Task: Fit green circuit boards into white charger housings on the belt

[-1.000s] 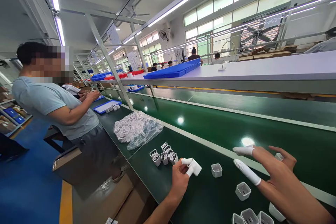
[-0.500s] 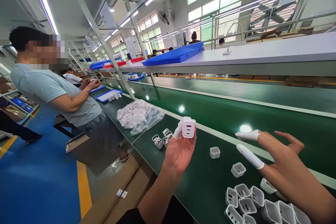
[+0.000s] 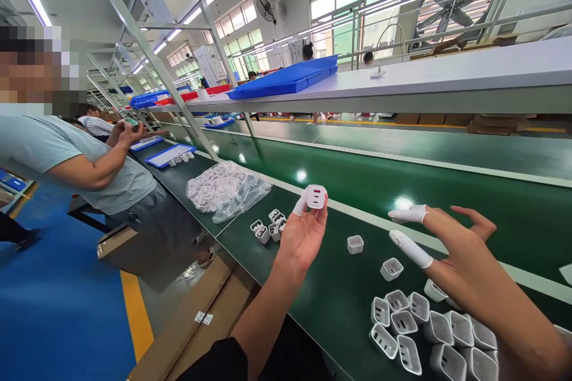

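Observation:
My left hand (image 3: 302, 232) holds up a white charger housing (image 3: 316, 197) between thumb and fingers. Its face with several port slots, one of them red inside, points toward me. A white finger cot covers the thumb. Over the bench at right, my right hand (image 3: 451, 250) is empty, its fingers apart; white cots cover two of its digits. Below it stand several open white housings (image 3: 404, 322) in a cluster. Two single housings, one of them a small open shell (image 3: 355, 244), lie between my hands. Left of my left hand is a small group of filled housings (image 3: 268, 227).
A clear plastic bag of white parts (image 3: 227, 190) lies on the dark green bench (image 3: 330, 303). Farther along are blue-rimmed trays (image 3: 171, 156) and a co-worker (image 3: 93, 155) handling a small part. A shelf (image 3: 402, 92) with a blue tray (image 3: 286, 78) runs above. Cardboard boxes (image 3: 196, 315) stand below.
The view has shifted, so most things sit further left and higher. The charger housing in my left hand has tilted, and a red slot now shows. My right hand stays open.

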Available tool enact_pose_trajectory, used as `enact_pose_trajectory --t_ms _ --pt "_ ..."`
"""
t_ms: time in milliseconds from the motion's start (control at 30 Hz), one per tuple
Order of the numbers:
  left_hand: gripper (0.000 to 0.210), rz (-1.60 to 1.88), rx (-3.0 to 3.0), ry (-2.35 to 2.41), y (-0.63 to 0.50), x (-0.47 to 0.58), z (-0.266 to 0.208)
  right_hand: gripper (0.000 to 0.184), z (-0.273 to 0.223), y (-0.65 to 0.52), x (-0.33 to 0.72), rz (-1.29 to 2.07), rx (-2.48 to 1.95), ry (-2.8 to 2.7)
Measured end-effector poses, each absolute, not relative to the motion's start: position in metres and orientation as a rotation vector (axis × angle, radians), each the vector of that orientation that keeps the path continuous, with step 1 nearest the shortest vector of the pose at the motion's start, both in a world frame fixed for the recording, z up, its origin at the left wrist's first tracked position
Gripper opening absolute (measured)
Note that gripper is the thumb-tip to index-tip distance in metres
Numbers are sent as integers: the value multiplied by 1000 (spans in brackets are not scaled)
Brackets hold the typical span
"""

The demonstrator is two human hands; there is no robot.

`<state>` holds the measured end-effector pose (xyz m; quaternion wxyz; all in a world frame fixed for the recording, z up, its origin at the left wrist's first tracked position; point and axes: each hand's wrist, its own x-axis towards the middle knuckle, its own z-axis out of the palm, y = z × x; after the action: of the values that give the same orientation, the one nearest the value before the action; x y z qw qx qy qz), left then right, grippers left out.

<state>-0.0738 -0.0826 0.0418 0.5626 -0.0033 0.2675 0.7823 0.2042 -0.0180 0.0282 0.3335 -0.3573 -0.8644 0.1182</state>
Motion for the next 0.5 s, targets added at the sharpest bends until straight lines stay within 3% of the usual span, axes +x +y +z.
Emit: enact_pose_trajectory --t_ms 300,500 --pt "33 1798 -245 538 -48 -64 33 36 38 -23 203 339 -963 -2236" --pt "17 1894 360 1026 15 -66 -21 38 45 -22 219 336 -1016 -2164"
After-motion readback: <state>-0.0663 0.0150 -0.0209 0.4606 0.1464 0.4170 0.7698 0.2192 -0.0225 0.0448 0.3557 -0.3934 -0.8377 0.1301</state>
